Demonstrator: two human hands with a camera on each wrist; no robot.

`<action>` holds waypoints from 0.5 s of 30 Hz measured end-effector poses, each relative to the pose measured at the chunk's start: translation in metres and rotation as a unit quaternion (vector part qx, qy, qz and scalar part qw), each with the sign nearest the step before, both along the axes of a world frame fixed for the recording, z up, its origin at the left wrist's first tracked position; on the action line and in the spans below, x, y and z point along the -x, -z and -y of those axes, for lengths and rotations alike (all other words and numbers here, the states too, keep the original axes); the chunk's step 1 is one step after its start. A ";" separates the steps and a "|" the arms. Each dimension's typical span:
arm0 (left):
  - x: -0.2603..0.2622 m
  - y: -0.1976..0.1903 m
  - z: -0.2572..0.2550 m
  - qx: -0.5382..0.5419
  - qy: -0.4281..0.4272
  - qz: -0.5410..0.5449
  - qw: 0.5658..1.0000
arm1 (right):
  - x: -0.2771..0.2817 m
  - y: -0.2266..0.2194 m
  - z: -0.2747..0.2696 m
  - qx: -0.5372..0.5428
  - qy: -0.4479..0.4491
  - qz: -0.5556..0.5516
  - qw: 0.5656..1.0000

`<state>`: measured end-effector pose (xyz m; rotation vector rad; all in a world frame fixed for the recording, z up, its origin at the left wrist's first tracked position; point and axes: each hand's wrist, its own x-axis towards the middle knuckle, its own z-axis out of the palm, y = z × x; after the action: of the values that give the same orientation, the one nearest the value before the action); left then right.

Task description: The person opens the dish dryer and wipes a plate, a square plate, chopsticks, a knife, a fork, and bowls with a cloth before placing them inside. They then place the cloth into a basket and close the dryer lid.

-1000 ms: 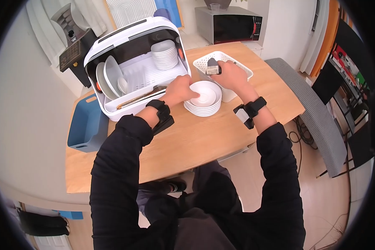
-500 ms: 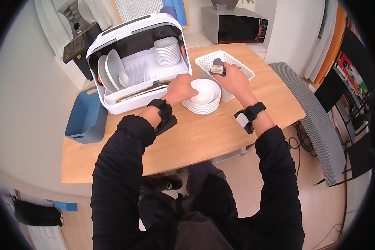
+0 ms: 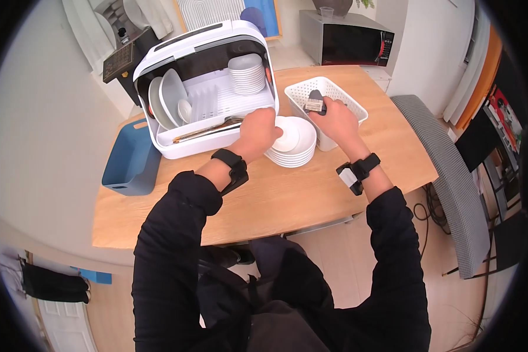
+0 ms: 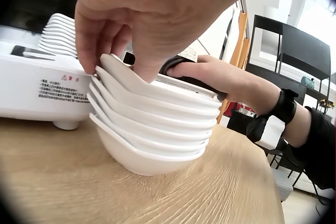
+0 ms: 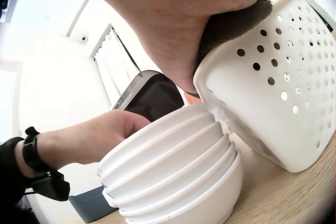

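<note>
A stack of white bowls (image 3: 299, 154) stands on the wooden table between the rack and the perforated white basket (image 3: 358, 111). The left hand (image 3: 257, 136) pinches the rim of the upper bowls (image 4: 152, 95), thumb inside and fingers outside. Over the basket's near left edge, the right hand (image 3: 339, 124) grips a dark grey cloth-like item with a pale label (image 3: 314, 105). In the right wrist view the dark item (image 5: 231, 24) lies between that hand and the basket rim (image 5: 202, 71). The fingertips of the right hand are partly hidden.
The white dish rack (image 3: 202, 141) holds plates, a stack of small dishes (image 3: 247, 76) and cutlery along its front. Left of it stands a blue bin (image 3: 132, 158). A microwave (image 3: 355, 44) is behind, and a grey checked bench (image 3: 446, 170) stands past the table's right edge.
The head view has shifted, so the whole scene sits further right. Both hands keep nearly the same place at the bowls and the basket, with little other visible movement.
</note>
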<state>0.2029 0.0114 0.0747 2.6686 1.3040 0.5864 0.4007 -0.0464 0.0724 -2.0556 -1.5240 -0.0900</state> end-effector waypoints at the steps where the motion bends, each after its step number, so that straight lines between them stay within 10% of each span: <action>1: 0.002 0.000 -0.002 -0.006 0.002 0.013 1.000 | -0.001 0.001 0.000 -0.004 -0.003 -0.001 1.000; 10: 0.029 -0.016 0.001 0.016 -0.027 0.222 0.975 | -0.005 -0.030 -0.009 -0.064 -0.041 -0.051 0.996; 15: 0.059 -0.036 0.012 -0.052 -0.003 0.269 0.962 | 0.032 -0.079 -0.018 -0.082 -0.251 -0.240 0.934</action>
<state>0.1439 -0.0006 0.1108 2.3203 1.1406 1.2965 0.3683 -0.0287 0.1513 -1.3686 -1.6002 0.4359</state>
